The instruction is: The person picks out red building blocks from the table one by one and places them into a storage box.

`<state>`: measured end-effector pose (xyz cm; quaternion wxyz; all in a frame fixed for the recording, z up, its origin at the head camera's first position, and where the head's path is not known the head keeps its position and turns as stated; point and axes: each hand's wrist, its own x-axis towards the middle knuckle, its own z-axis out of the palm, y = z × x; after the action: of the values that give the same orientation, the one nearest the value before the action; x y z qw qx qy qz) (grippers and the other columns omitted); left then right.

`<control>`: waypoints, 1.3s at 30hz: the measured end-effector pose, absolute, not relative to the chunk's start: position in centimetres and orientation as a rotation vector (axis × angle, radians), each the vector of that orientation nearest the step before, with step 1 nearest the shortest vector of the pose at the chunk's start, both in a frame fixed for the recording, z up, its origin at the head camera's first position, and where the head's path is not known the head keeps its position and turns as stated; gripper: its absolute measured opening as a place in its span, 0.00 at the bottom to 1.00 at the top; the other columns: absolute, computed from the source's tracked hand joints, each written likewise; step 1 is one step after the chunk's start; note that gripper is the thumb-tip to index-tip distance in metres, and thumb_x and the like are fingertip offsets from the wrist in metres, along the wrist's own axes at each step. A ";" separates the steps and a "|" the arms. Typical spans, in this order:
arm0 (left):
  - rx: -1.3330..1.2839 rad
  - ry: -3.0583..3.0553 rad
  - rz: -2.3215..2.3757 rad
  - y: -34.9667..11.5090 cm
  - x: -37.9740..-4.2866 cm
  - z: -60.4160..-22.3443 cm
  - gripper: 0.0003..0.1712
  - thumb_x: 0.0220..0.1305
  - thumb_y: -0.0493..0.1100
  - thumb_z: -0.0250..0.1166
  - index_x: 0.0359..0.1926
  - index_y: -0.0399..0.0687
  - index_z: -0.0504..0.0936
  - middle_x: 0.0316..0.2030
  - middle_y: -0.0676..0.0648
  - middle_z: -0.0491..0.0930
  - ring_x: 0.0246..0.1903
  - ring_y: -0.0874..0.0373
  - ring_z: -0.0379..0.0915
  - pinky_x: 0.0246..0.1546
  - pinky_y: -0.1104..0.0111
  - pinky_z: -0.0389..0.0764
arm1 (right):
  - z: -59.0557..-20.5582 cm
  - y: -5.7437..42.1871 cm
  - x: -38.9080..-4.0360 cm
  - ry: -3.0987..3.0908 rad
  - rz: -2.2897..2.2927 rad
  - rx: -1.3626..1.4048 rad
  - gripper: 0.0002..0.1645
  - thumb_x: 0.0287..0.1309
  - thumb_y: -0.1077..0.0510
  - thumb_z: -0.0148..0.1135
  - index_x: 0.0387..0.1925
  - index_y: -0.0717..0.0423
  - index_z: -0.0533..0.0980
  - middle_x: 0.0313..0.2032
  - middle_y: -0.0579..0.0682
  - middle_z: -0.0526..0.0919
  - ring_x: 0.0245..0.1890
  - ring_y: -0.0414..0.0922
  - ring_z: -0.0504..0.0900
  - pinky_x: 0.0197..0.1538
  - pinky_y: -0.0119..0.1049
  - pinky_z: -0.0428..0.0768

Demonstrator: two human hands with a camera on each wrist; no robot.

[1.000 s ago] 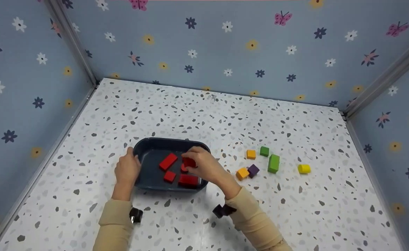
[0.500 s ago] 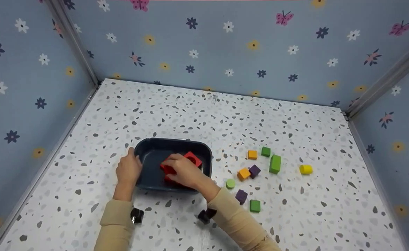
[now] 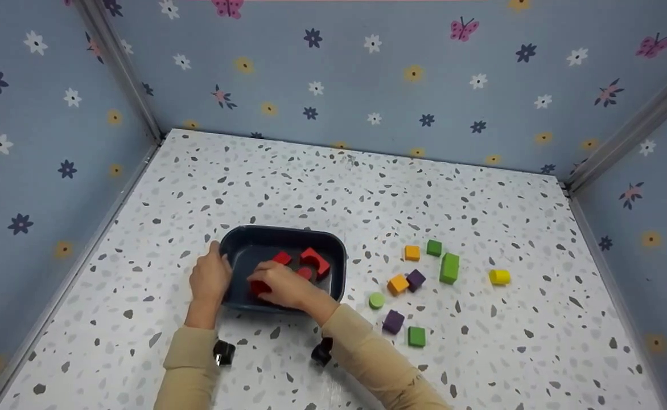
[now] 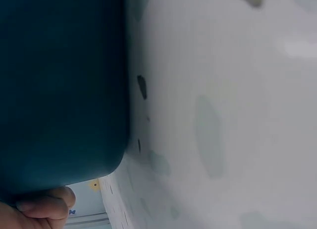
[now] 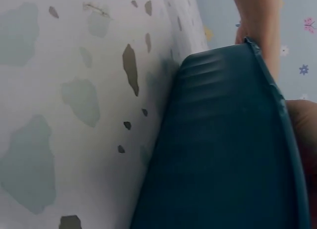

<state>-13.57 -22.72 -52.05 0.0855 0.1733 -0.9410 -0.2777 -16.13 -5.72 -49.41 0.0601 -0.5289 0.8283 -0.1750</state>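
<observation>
A dark blue tray (image 3: pixel 242 253) with raised walls stands left of the table's middle. At its left end my left hand (image 3: pixel 209 277) grips the rim; the left wrist view has curled fingers (image 4: pixel 49 207) at the edge of the tray wall (image 4: pixel 64 90). My right hand (image 3: pixel 282 283) is down inside the tray, thumb and fingers pinching a red block (image 3: pixel 258 288) that it partly hides. Behind and beside that hand lie a red arch block (image 3: pixel 311 255), a red cylinder (image 3: pixel 304 273) and another red block (image 3: pixel 282 258). In the right wrist view the tray's outer wall (image 5: pixel 223 115) covers the work.
Right of the tray lie orange cubes (image 3: pixel 412 253), purple cubes (image 3: pixel 393 322), green blocks (image 3: pixel 449 268), a light green cylinder (image 3: pixel 376 300) and a yellow cylinder (image 3: pixel 499 277). Flowered panels (image 3: pixel 367 74) wall in the speckled table (image 3: pixel 311 188).
My right hand has moved left inside the tray, leaving the red arch at the right side. Its arm has uncovered several blocks on the table. The left hand stays at the rim.
</observation>
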 end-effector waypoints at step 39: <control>0.518 -2.805 -0.817 -22.7 -13.5 -51.9 0.13 0.61 0.36 0.50 0.46 0.34 0.66 0.30 0.26 0.75 0.28 0.32 0.73 0.25 0.47 0.69 | -51.2 -8.2 -16.7 2.384 -0.263 -1.679 0.11 0.52 0.63 0.60 0.39 0.56 0.78 0.37 0.47 0.78 0.40 0.39 0.76 0.46 0.25 0.69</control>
<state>-13.52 -22.68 -51.92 0.0872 0.1739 -0.9417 -0.2744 -16.75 -8.21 -51.20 0.1068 -0.5701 0.8097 -0.0895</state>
